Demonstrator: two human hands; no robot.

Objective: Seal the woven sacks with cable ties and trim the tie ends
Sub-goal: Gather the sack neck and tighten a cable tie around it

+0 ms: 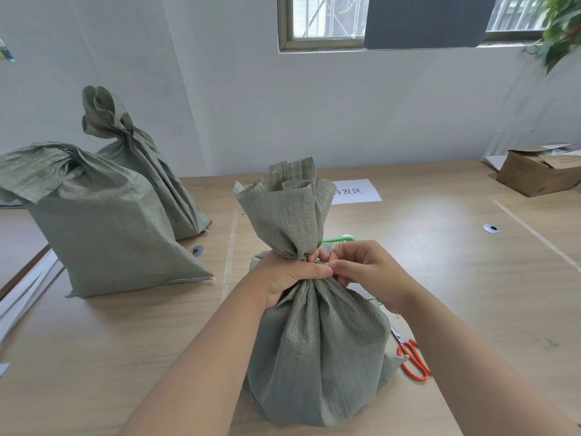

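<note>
Grey-green woven plastic, thin and crinkly: the woven sack [314, 341] stands at the middle of the wooden table [125, 341], close to the person. Its body is full and rounded, and its mouth is gathered into a narrow neck with the loose top flaring above.

The left hand [283, 275] is wrapped around that neck from the 9 o'clock side, fingers curled tight on the bunched cloth. The right hand [364, 272] comes in from 3 o'clock, its thumb and fingertips pinched together on a small pale bit at the neck. That bit is probably the cable tie [321, 262], though it is too small to be sure.

The cloth looks soft but slick, so the gathers may spring open if the grip loosens. The best hold is the neck itself, just under the flare, where the folds are packed. The body seems heavy enough to stay upright unaided.

Orange-handled scissors [412, 360] lie at 4 o'clock of the sack, just beside its base, for trimming. A green basket [339, 238] peeks out behind the sack at 1 o'clock. Two more sacks [103, 221] stand at 10 o'clock, and a cardboard box [540, 174] sits at 2 o'clock.
</note>
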